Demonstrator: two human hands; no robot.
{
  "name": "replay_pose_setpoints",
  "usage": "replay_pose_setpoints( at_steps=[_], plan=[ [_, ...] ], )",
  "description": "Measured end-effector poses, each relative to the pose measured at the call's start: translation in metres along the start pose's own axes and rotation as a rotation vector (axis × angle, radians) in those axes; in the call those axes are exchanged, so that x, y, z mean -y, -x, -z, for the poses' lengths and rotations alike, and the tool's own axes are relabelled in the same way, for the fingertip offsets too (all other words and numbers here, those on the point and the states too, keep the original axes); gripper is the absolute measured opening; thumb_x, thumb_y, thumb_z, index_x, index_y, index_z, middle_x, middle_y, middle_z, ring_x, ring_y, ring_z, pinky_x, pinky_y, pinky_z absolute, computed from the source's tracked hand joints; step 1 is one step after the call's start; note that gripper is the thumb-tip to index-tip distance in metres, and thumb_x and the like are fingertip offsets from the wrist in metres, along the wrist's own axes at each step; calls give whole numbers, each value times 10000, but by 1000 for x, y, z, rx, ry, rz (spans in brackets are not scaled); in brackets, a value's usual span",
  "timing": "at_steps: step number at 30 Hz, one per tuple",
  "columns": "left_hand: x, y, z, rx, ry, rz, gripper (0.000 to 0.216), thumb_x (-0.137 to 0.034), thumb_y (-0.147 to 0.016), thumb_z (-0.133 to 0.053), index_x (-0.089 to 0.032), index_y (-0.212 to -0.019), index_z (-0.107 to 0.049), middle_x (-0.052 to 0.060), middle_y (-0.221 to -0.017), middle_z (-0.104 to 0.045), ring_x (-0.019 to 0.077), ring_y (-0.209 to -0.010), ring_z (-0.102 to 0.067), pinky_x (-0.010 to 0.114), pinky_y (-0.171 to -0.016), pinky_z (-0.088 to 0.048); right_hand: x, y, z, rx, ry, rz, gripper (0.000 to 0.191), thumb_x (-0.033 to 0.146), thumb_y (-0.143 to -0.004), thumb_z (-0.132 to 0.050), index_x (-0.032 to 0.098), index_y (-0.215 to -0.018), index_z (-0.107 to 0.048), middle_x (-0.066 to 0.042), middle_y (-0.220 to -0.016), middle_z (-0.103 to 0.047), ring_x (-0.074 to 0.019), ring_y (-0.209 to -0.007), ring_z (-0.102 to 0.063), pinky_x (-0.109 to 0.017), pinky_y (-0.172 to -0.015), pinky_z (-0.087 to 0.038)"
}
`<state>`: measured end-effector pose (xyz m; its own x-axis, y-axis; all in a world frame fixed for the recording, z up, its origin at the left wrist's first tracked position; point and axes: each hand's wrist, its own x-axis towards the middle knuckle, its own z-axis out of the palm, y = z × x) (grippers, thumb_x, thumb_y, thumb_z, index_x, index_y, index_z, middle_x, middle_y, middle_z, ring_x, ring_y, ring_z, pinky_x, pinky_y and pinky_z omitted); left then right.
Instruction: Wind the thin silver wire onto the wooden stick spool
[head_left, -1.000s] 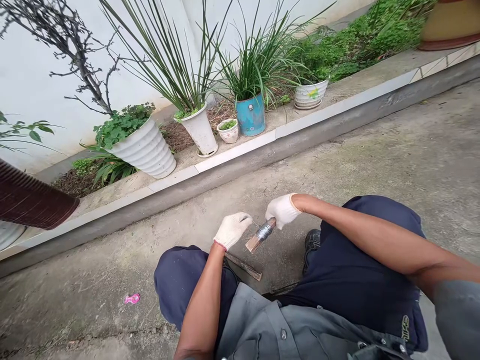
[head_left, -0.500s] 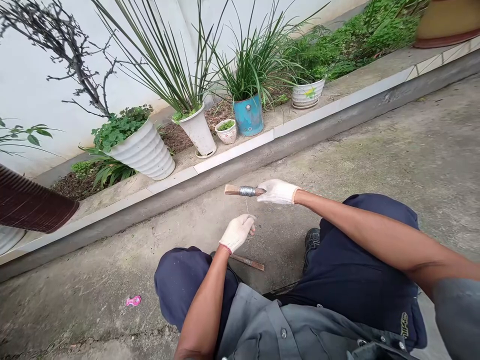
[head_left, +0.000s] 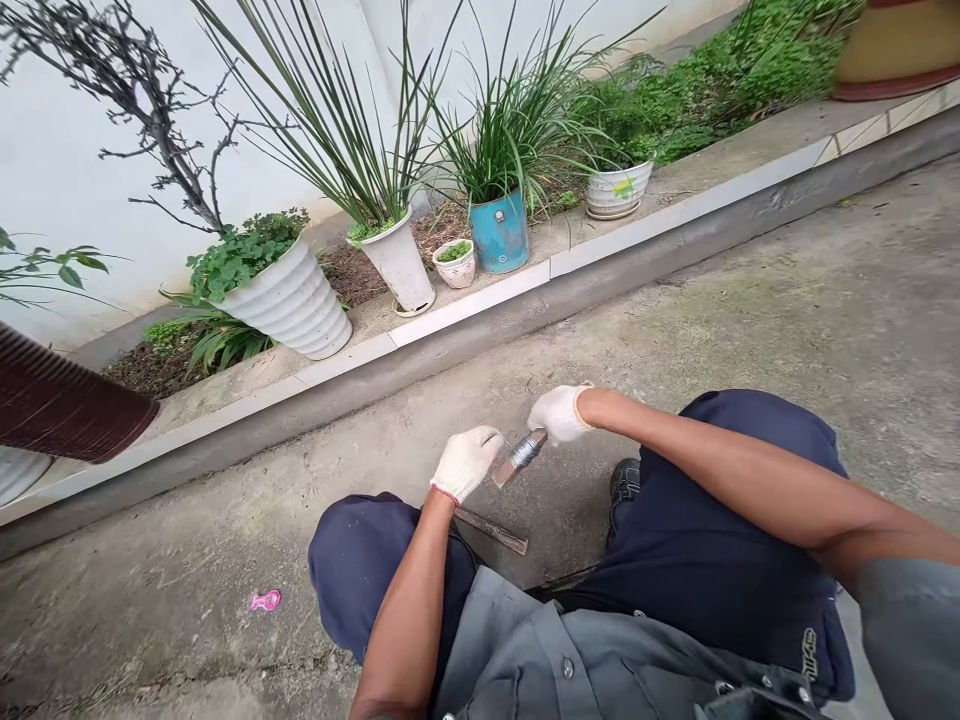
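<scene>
In a white glove, my right hand [head_left: 559, 412] is closed round one end of a wooden stick [head_left: 501, 480]. Grey metal wire [head_left: 528, 449] is wound in a thick coil about the stick, whose free end tilts down to the left. My left hand [head_left: 466, 462], also gloved, is closed beside that end, its fingers pinched on the wire; the strand itself is too thin to follow clearly. Below the hands a second wooden stick [head_left: 495, 531], with some wire on it, lies on the concrete, its far end hidden by my left wrist and leg.
A small pink object [head_left: 265, 600] lies on the concrete ground [head_left: 712, 330] to the left. Beyond my hands runs a low tiled ledge [head_left: 480, 302] bearing a white ribbed pot [head_left: 292, 305], a blue pot [head_left: 501, 235] and other planters. My bent knees frame the space around my hands.
My right hand has come lower and turned the stick from level to steeply tilted, its free end pointing down. My left hand has risen slightly, and the two hands are closer together.
</scene>
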<state>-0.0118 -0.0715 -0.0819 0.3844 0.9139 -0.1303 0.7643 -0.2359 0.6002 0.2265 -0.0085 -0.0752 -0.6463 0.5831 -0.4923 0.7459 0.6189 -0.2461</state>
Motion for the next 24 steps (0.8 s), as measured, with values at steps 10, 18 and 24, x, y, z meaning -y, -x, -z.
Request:
replay_pose_setpoints(
  at_steps=[10,18,24],
  plan=[
    [8,-3,0,119,537,-41,316,-469,-904,-597,-169,-835,-668,48,-819,-708,198,-777,-667,297,-766,-537,-17,32,20,-30,-523,156,227,381,-723,-695,186,-821,-634,56,-692,-578,-96,-620,-463,-230,-589,-294],
    [10,-6,-27,70,447,51,330,-405,-1012,-439,-172,-938,-661,34,-829,-704,158,-701,-675,269,-716,-535,-4,12,21,-339,-498,-99,279,464,-833,-636,196,-909,-648,16,-735,-642,-124,-645,-546,-238,-584,-326],
    [7,-1,-26,135,246,68,338,-362,-1044,-394,-193,-1050,-686,15,-840,-716,155,-729,-693,233,-692,-511,2,-1,21,-336,-111,-365,258,334,-931,-576,186,-1079,-728,-127,-987,-757,-234,-849,-702,-295,-719,-453]
  ],
)
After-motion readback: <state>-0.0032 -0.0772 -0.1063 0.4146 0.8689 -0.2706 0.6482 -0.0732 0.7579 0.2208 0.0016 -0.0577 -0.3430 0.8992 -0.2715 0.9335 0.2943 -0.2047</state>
